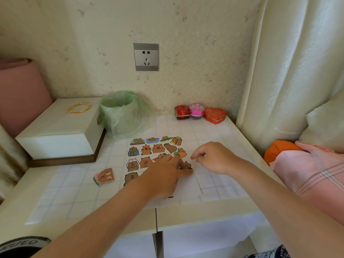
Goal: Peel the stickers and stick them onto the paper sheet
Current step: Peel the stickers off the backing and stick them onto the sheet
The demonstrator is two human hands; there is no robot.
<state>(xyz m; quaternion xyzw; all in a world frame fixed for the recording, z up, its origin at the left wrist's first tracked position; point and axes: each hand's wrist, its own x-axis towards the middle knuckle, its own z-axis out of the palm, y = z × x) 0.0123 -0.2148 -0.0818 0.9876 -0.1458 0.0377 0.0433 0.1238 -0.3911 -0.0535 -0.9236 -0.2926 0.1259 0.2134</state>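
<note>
On the grid-patterned surface [223, 131] in front of me lies the white paper sheet [188, 189], its upper left part covered with rows of brown capybara stickers [147, 148]. My left hand [165, 174] lies across the middle of the sheet, palm down and fingers stretched out. Its fingertips [189, 172] rest at a small capybara sticker [187, 165] near the sheet's right side, just below the rows. My right hand [216, 158] hovers just to the right of that sticker, apart from the left hand. Its fingers [194, 157] are curled in with thumb and forefinger drawn close, and I cannot tell whether anything is pinched between them. A small loose pile of stickers [104, 176] sits on the surface to the left of the sheet, not touching it. Further left stands a white box [55, 131] with gold bangles [79, 108] on its lid. Right beside the box is a bin lined with a green plastic bag [121, 112]. Against the wall at the back sit a red box [182, 112], a pink trinket [196, 109] and a red heart-shaped box [215, 115] in a row. A wall socket [145, 56] is mounted above them.
</note>
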